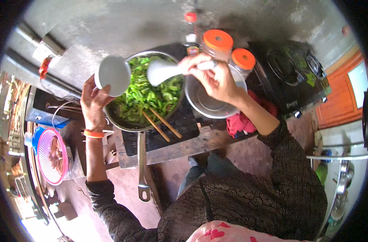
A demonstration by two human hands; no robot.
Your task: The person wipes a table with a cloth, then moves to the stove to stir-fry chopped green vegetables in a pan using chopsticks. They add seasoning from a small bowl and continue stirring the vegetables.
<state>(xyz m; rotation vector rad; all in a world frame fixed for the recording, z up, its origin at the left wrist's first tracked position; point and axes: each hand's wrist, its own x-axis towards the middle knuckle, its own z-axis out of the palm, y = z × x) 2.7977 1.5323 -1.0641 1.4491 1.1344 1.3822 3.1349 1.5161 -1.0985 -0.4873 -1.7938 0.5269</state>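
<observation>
A small white bowl (113,76) is held by its side in my left hand (94,104), over the left rim of the frying pan (142,151). My right hand (216,80) grips the handle of a white spoon (162,72), slightly blurred, whose broad end hangs above the pan. Chopped green vegetables (145,90) fill the pan. A pair of wooden chopsticks (164,126) leans in the greens, with the ends sticking out over the near rim. Under my right hand stands a metal basin (208,107), partly hidden by that hand and forearm.
Behind the basin are orange-lidded jars (218,40) and a red-capped bottle (191,30). A black gas stove (293,80) stands to the right, a red cloth (240,123) near the basin. At left is a pink basket (43,165) with brownish pieces. The pan's handle juts past the table edge.
</observation>
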